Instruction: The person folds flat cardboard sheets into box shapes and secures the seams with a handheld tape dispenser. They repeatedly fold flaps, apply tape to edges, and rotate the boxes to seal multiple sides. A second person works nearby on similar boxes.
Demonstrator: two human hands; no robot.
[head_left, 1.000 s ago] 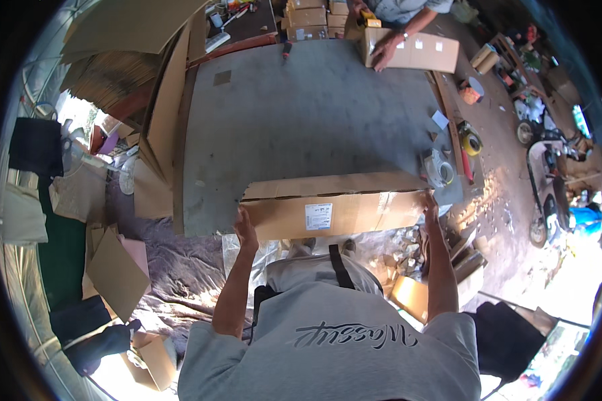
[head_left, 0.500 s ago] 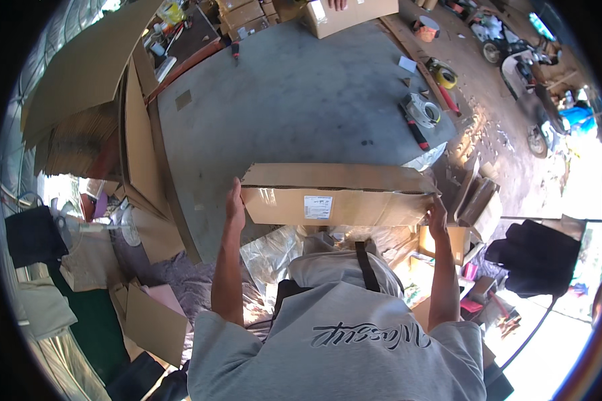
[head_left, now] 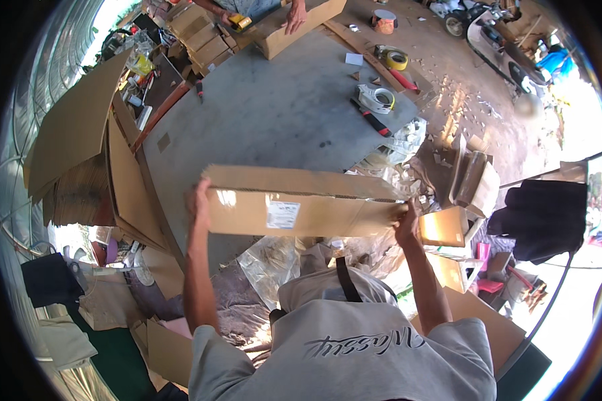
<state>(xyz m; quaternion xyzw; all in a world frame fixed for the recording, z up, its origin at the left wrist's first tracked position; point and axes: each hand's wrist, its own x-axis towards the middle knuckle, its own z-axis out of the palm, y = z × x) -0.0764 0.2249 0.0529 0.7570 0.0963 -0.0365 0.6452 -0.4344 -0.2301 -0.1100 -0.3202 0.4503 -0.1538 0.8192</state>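
Observation:
Between my two hands is a long brown cardboard box (head_left: 354, 212), held up over the near edge of the table. On its side facing me is a white label (head_left: 283, 214). My left hand (head_left: 199, 200) grips the box's left end, blurred a little by motion. The right end is gripped by my right hand (head_left: 408, 224), with fingers closed around the corner. Beyond the box lies the grey tabletop (head_left: 247, 113).
Across the table, a co-worker's hand (head_left: 295, 17) rests on another box (head_left: 301, 30); their other hand is at a yellow tool (head_left: 239, 22). A tape roll (head_left: 379, 97) and a cutter (head_left: 376, 123) lie at the right edge. Cardboard sheets (head_left: 80, 127) lean at left.
The box and both my hands have shifted left in the view, and the view itself has turned. More of the co-worker now shows at the far side. My grip stays the same.

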